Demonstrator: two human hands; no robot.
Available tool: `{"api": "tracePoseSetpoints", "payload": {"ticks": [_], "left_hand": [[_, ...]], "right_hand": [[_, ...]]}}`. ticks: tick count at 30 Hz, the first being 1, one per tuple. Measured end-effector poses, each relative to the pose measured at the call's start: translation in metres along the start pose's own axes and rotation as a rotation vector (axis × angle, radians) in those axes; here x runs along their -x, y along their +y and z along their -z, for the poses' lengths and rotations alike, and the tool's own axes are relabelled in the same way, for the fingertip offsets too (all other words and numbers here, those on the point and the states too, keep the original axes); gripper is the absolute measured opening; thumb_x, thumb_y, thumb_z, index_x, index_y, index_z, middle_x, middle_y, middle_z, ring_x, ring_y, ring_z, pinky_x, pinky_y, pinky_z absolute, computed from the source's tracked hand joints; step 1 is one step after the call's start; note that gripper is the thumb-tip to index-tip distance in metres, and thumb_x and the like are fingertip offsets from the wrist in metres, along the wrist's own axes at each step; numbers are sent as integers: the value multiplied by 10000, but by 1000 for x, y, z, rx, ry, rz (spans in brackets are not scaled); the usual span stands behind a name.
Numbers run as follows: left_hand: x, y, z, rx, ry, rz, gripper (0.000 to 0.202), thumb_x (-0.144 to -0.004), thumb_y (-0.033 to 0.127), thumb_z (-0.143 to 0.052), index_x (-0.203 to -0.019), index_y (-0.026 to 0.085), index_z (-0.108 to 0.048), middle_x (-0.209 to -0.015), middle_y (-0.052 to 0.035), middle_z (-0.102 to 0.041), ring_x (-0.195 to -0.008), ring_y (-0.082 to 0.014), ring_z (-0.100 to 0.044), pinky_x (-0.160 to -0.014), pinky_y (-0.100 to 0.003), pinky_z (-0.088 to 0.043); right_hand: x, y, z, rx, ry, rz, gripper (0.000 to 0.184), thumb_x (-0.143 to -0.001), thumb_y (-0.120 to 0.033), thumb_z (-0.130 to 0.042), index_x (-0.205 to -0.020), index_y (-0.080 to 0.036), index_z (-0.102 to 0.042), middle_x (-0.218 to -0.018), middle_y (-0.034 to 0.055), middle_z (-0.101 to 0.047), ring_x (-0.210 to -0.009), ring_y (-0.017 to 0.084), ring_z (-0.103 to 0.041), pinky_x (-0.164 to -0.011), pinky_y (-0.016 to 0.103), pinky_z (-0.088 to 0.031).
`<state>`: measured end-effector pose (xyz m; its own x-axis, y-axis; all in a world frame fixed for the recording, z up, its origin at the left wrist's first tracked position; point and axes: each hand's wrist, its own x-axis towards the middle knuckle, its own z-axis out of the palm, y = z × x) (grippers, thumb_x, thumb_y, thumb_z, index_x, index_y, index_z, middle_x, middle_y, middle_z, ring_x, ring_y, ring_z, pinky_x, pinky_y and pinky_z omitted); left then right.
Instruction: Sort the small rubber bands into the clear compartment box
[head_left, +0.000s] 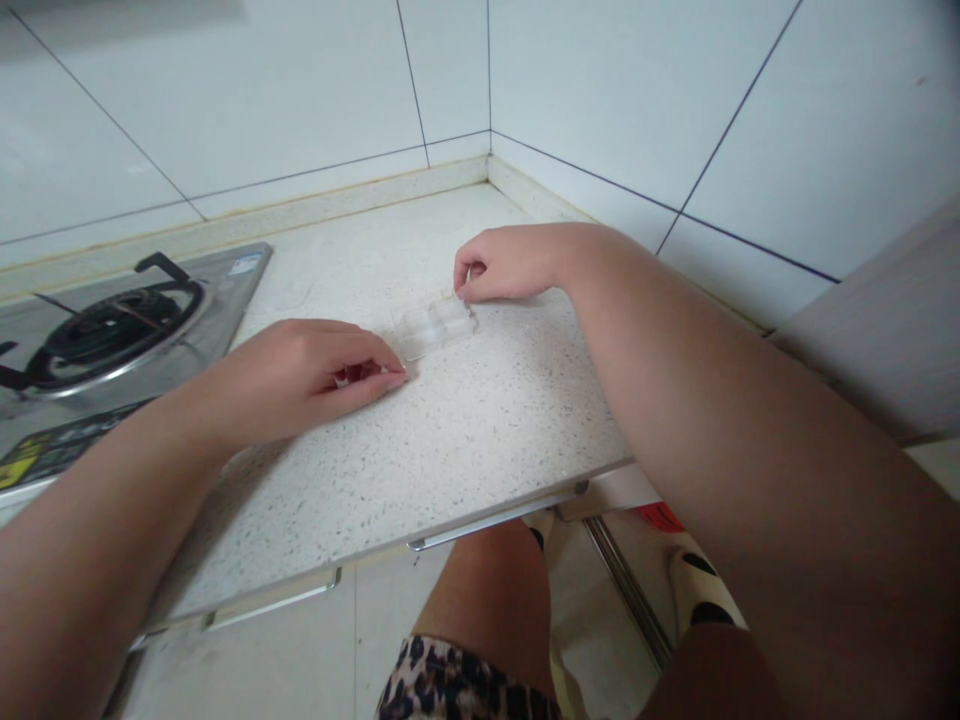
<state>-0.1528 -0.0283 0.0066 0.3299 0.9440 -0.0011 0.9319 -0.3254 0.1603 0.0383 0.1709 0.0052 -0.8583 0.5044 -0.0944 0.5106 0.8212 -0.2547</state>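
A small clear plastic box (435, 325) with several compartments lies on the speckled white countertop (480, 430). My right hand (502, 265) is curled, its fingertips pinching the box's far right end. My left hand (307, 375) rests on the counter just left of the box, fingers pressed together with the tips touching the box's near left corner; something small and pinkish shows between those fingers, too small to name.
A steel gas hob (120, 330) with a black burner grate fills the counter's left part. White tiled walls meet in a corner behind. The counter's front edge runs below my arms, with drawer handles (487, 520) under it. My knee and slippered feet show below.
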Motion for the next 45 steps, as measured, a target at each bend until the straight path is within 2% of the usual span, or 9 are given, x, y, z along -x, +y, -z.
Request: {"api": "tracePoseSetpoints", "payload": {"ticks": [7, 13, 17, 22, 28, 40, 45], "left_hand": [[2, 2, 2, 5, -6, -1, 268, -962, 446, -510, -1021, 251, -684, -862, 27, -703, -733, -91, -607, -678, -203, -403], [2, 7, 6, 12, -84, 59, 313, -977, 442, -483, -1053, 213, -683, -916, -8, -707, -768, -108, -601, -699, -222, -409], [2, 3, 4, 7, -36, 12, 315, -960, 477, -496, -1046, 244, -689, -931, 0, -716, -789, -115, -618, -698, -222, -415], [2, 4, 4, 12, -84, 50, 298, -977, 445, -491, -1066, 229, -676, -947, -1, -709, -799, -111, -604, -719, -225, -406], [3, 4, 5, 12, -83, 52, 288, -976, 456, -504, -1076, 243, -671, -957, 11, -702, -803, -97, -596, -723, -218, -401], [2, 8, 7, -7, -81, 56, 319, -970, 453, -494, -1072, 221, -689, -978, -22, -723, -827, -121, -624, -722, -234, -434], [4, 3, 3, -17, -57, 36, 316, -952, 477, -506, -1079, 252, -688, -960, 3, -729, -803, -115, -640, -685, -232, -459]], "right_hand": [[1, -2, 1, 15, 2, -2, 407, -799, -440, -593, -1144, -250, -695, -1081, 51, -676, -881, 180, -586, -728, 280, -393], [2, -3, 3, 10, -14, -7, 427, -789, -442, -608, -1158, -245, -691, -1106, 59, -674, -905, 187, -590, -735, 278, -394], [0, -1, 2, 9, -13, -3, 438, -795, -453, -603, -1169, -243, -690, -1109, 61, -672, -908, 194, -593, -754, 286, -394], [-1, 1, 0, 14, 9, 12, 450, -800, -440, -599, -1178, -214, -690, -1125, 79, -663, -924, 198, -597, -770, 289, -386], [0, 1, 0, 9, 4, 4, 445, -798, -427, -604, -1182, -218, -688, -1122, 72, -670, -918, 190, -594, -757, 279, -380], [1, -1, 2, 11, -27, -7, 447, -801, -445, -601, -1189, -237, -683, -1096, 70, -673, -909, 206, -596, -773, 304, -392], [3, -3, 3, 36, -38, 3, 385, -792, -438, -590, -1125, -275, -691, -1035, 35, -680, -835, 188, -585, -733, 300, -391]]}}
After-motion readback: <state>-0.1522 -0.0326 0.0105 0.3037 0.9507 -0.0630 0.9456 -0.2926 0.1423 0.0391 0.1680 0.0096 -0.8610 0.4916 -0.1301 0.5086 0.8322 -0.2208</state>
